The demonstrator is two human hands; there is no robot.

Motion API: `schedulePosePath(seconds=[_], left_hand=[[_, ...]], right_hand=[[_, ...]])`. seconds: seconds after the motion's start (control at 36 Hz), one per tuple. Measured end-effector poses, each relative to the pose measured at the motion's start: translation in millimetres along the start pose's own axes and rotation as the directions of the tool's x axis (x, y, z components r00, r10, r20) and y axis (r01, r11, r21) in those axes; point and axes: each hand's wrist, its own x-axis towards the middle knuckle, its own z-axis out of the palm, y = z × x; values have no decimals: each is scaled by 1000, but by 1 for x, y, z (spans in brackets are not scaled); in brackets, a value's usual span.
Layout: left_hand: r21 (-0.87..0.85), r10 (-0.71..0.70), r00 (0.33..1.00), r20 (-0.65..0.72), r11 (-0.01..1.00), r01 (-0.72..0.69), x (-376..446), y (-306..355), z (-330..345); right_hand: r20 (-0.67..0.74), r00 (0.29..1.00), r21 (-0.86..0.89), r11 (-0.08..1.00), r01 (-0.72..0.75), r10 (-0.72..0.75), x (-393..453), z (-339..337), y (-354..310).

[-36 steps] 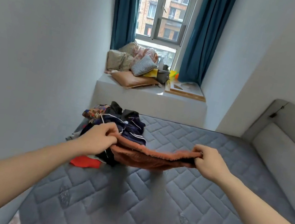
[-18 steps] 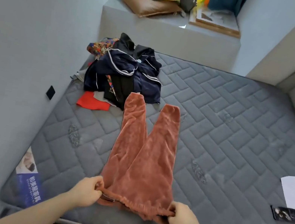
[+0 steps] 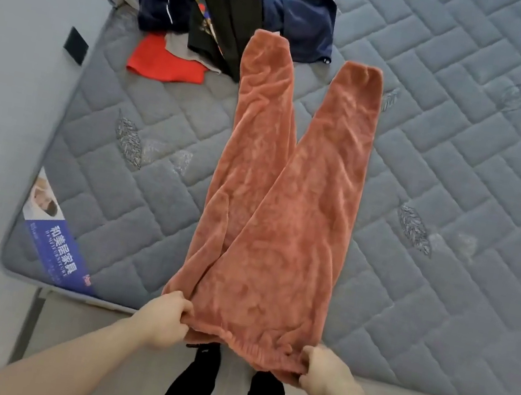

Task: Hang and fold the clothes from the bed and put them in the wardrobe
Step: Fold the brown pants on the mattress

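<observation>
At the near edge of the mattress (image 3: 467, 164), two hands hold one pair of rust-orange fleece trousers (image 3: 278, 207) by the waistband. Left hand (image 3: 162, 319) has its fingers curled round the waistband's left corner, the cloth bunched in its grip. Right hand (image 3: 323, 374) pinches the right corner, thumb on top and fingers tucked under the gathered elastic. Between the two hands the waistband runs in a loose, slightly sagging line, just past the mattress edge.

Away from the hands, the trousers lie spread flat on the quilted grey surface, their two legs reaching towards the far side and parting into a narrow V, each ending in a gathered cuff. Beyond the left leg's cuff, and touching it, sits one pile of clothes (image 3: 238, 2): a dark navy garment with white piping on top, a black piece with a bright patterned lining under it, a bit of grey cloth, and one red garment (image 3: 164, 63) sticking out on the side nearer the left hand.

Further left of the left hand, one blue printed label (image 3: 59, 245) is fixed at the mattress corner. Beyond that, one small black square (image 3: 76, 45) shows on the wall. Below the hands, two dark trouser legs (image 3: 197, 391) of the person stand on the pale floor.
</observation>
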Motion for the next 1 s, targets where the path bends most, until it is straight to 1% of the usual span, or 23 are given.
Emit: schedulePosePath(seconds=[0.08, 0.17, 0.22, 0.33, 0.36, 0.42, 0.5, 0.56, 0.61, 0.64, 0.67, 0.69, 0.72, 0.75, 0.78, 0.81, 0.83, 0.86, 0.94, 1.0], left_hand=[[13, -55, 994, 93, 998, 55, 18, 1, 12], [41, -107, 973, 206, 994, 101, 27, 0, 31], [58, -114, 967, 228, 993, 103, 29, -1, 45], [32, -89, 978, 187, 996, 85, 27, -4, 66], [-10, -102, 981, 163, 994, 106, 26, -5, 69], [-155, -160, 984, 81, 973, 171, 22, -6, 75], [-355, -246, 967, -63, 911, 208, 17, -6, 78], [-441, -308, 926, -218, 877, 188, 11, -6, 79], [-536, -420, 840, -344, 822, 192, 7, -2, 79], [-604, -501, 786, -363, 768, 211, 4, 2, 76], [-685, -578, 734, -355, 696, 216, 5, 2, 77], [-766, -650, 700, -297, 599, 232, 5, 3, 76], [-843, -695, 686, -216, 487, 229, 5, 2, 76], [-906, -712, 693, -115, 360, 220, 6, 2, 75], [-950, -694, 719, -34, 246, 192, 6, 2, 75], [-971, -653, 756, 34, 156, 178, 4, 5, 72], [-980, -601, 797, 65, 113, 165, 2, 10, 70], [-979, -553, 831, 64, 127, 159, 0, 16, 66], [-948, -418, 907, -40, 304, 98, -7, 36, 56], [-912, -315, 943, -107, 410, 34, -10, 51, 48]], right_hand=[[33, 999, -28, 1000, -12, 13, 15, 11, 3], [68, 997, -81, 997, -18, 23, 29, 27, 6], [93, 995, -110, 994, -22, 32, 36, 36, 8], [132, 989, -120, 992, -44, 60, 44, 40, 2], [126, 990, -118, 992, -45, 60, 45, 38, -1], [87, 995, -97, 994, -40, 49, 45, 29, -9], [-40, 999, 30, 1000, 6, -5, 47, 16, -20], [-150, 988, 120, 991, 54, -36, 48, 7, -26], [-235, 970, 181, 978, 103, -59, 51, 0, -31], [-256, 965, 215, 970, 115, -58, 52, -3, -33], [-258, 965, 249, 962, 116, -50, 52, -5, -35], [-250, 967, 281, 953, 112, -40, 53, -8, -36], [-238, 971, 309, 945, 103, -27, 53, -9, -38], [-225, 974, 336, 937, 93, -16, 53, -10, -39], [-214, 977, 365, 927, 85, -5, 52, -12, -39], [-210, 978, 391, 917, 80, 4, 51, -14, -39], [-207, 978, 413, 907, 76, 13, 50, -15, -37], [-200, 979, 436, 897, 66, 25, 50, -17, -35], [-214, 974, 526, 849, 51, 74, 48, -24, -22], [-226, 968, 578, 815, 41, 111, 46, -26, -9]])
